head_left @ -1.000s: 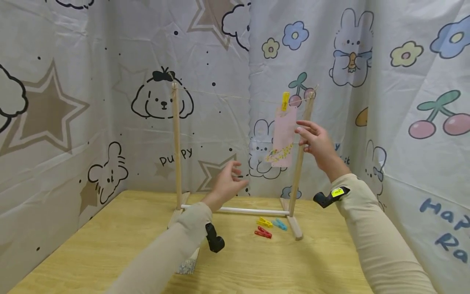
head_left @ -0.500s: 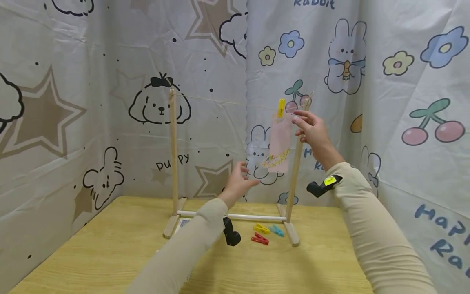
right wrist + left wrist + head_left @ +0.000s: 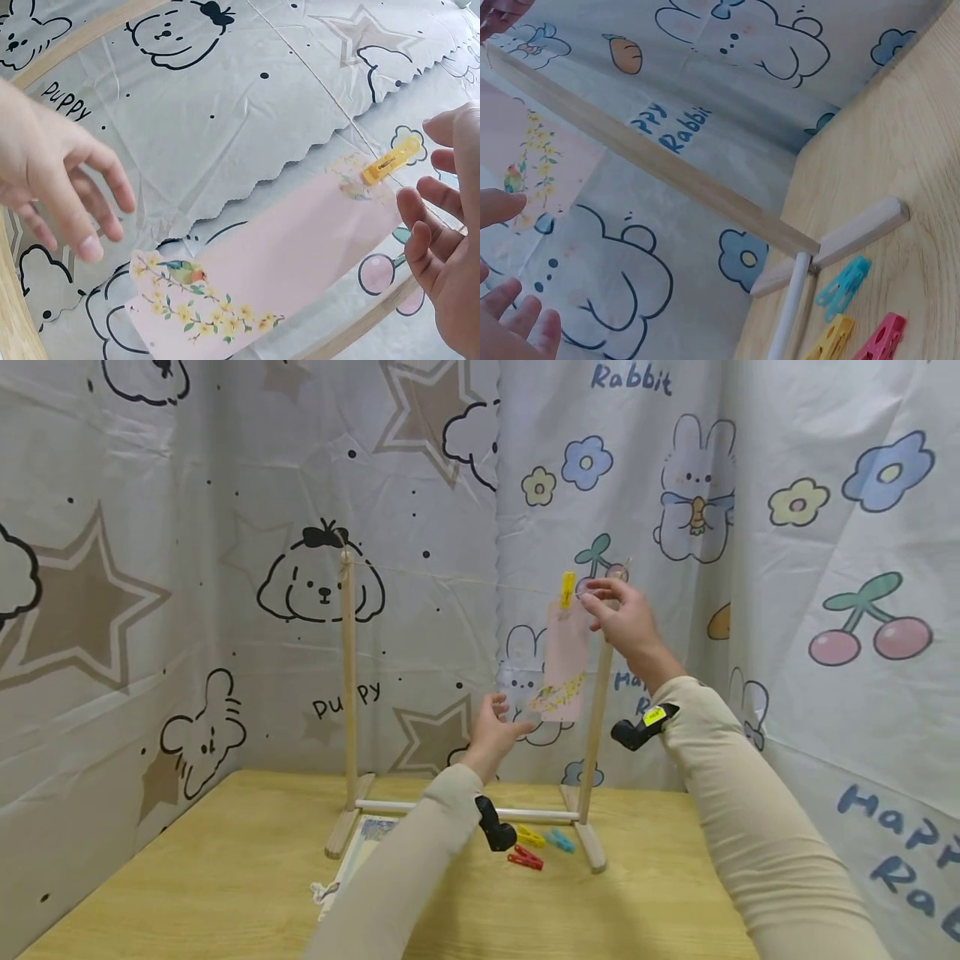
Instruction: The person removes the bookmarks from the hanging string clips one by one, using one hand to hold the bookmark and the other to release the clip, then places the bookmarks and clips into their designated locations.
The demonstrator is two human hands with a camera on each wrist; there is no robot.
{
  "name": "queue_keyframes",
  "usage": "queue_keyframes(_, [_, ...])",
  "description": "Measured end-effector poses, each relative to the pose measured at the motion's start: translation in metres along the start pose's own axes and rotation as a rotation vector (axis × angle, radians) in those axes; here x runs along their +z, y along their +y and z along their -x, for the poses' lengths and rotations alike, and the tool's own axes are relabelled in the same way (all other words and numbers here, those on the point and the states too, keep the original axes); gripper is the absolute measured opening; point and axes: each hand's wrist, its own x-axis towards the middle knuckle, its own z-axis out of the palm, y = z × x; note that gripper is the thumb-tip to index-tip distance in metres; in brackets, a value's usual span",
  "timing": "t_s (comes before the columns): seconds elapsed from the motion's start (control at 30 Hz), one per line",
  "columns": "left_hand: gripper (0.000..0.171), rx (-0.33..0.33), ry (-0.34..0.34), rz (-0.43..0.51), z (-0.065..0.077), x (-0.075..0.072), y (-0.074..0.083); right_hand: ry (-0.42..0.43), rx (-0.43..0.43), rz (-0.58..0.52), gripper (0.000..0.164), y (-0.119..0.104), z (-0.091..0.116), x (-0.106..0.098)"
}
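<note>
A pink card (image 3: 566, 647) with yellow blossoms and a small bird hangs from a thin string (image 3: 465, 579). One yellow clothespin (image 3: 391, 160) clips its top edge to that string. Beside the clothespin and the card's upper right corner is my right hand (image 3: 628, 620), fingers loosely bent; whether a fingertip touches the card I cannot tell. Lower down, my left hand (image 3: 491, 737) is spread, thumb toward the card's bottom, holding nothing. The right wrist view shows the left hand (image 3: 64, 165) apart from the card (image 3: 277, 255).
Wooden posts (image 3: 349, 693) on feet carry the string, joined low by a white rod (image 3: 540, 815). Near the right foot (image 3: 591, 847) lie yellow (image 3: 530, 836), blue (image 3: 559, 840) and red (image 3: 526, 858) clothespins. A printed sheet (image 3: 369, 843) lies partly under my left arm.
My right hand has moved up and left, from beside the card to its top corner near the clothespin. The left hand has come right toward the card's bottom. The head view has tilted up.
</note>
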Motion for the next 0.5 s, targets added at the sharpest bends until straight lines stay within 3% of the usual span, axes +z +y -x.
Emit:
queue_keyframes(0.17, [0.07, -0.005, -0.047, -0.01, -0.006, 0.011, -0.005, 0.038, -0.02, 0.037, 0.048, -0.004, -0.004, 0.003])
queue_keyframes(0.5, [0.073, -0.021, -0.045, 0.019, -0.015, 0.024, -0.01, 0.058, -0.013, 0.095, 0.061, -0.008, -0.021, 0.009])
